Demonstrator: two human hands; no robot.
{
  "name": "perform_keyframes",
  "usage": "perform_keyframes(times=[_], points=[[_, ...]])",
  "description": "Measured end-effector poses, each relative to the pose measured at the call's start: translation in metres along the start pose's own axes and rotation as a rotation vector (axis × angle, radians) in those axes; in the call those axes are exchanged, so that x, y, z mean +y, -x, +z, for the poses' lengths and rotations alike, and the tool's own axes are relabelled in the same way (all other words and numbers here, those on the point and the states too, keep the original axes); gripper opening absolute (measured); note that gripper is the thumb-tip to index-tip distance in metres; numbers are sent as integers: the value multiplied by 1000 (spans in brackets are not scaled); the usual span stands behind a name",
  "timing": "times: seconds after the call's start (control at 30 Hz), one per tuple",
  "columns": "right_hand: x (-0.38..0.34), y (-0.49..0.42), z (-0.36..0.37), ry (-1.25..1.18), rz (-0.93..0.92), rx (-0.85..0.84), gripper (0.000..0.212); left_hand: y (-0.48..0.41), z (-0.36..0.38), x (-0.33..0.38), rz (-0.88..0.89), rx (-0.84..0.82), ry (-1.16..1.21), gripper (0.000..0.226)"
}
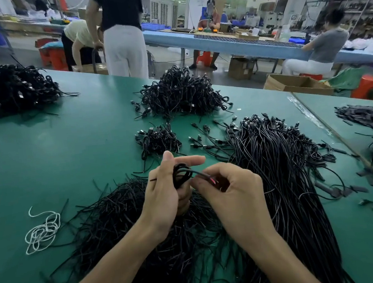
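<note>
Both hands over loose black wires, left hand point(163, 196) gripping coiled cable point(181, 176), right hand point(234, 193) pinching its end

Your left hand point(163, 196) holds a coil point(180, 175) over the near middle of the bench point(46, 166), and your right hand point(234, 193), just right of it, pinches the coil's end. Under both lies a heap of ties point(120, 216). A cord point(42, 230) lies left of the ties and a long bundle point(279, 166) runs along their right. Behind your hands sits a small heap point(158, 140), with a bigger heap point(180, 91) behind that. Another heap point(9, 90) lies far left.
</note>
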State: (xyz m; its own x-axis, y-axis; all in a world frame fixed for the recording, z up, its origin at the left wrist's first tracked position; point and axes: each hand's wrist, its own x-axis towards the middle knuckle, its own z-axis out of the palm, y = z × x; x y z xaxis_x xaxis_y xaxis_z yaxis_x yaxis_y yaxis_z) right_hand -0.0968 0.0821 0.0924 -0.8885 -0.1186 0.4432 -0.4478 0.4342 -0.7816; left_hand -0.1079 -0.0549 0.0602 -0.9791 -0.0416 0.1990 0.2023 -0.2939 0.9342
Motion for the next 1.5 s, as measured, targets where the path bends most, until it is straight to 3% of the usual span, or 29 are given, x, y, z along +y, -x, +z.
perform_keyframes(times=[0.1, 0.27, 0.4, 0.57, 0.63, 0.77, 0.93, 1.1, 1.2, 1.3, 1.5], points=[[1, 5, 4, 179, -148, 10, 8, -1, 0, -3, -23, 67, 52, 65], [0, 9, 3, 672, -512, -90, 7, -1, 0, -5, -149, 125, -22, 75], [-4, 7, -1, 809, -706, -178, 14, 2, -1, -7, -248, 20, -147, 71], [-7, 1, -10, 803, -836, -286, 18, 3, -5, -2, -644, -185, -154, 44], [-6, -2, -12, 796, -847, -396, 18, 2, -9, -4, -770, -258, -119, 35], [-3, -2, -13, 688, -655, -551, 14, 2, -11, -9, -932, -294, -34, 49], [8, -5, -9, 450, -373, -503, 8, 0, -10, -6, -984, -405, 319, 48], [13, -8, -13, 371, -277, -478, 9, 1, -19, -6, -916, -448, 479, 31], [10, -10, -16, 369, -285, -527, 7, 4, -18, -6, -808, -525, 293, 19], [4, -7, -18, 516, -410, -599, 11, 8, -16, -10, -730, -562, 9, 18], [-6, 2, -17, 719, -547, -590, 26, 8, -11, -8, -782, -552, -141, 18]])
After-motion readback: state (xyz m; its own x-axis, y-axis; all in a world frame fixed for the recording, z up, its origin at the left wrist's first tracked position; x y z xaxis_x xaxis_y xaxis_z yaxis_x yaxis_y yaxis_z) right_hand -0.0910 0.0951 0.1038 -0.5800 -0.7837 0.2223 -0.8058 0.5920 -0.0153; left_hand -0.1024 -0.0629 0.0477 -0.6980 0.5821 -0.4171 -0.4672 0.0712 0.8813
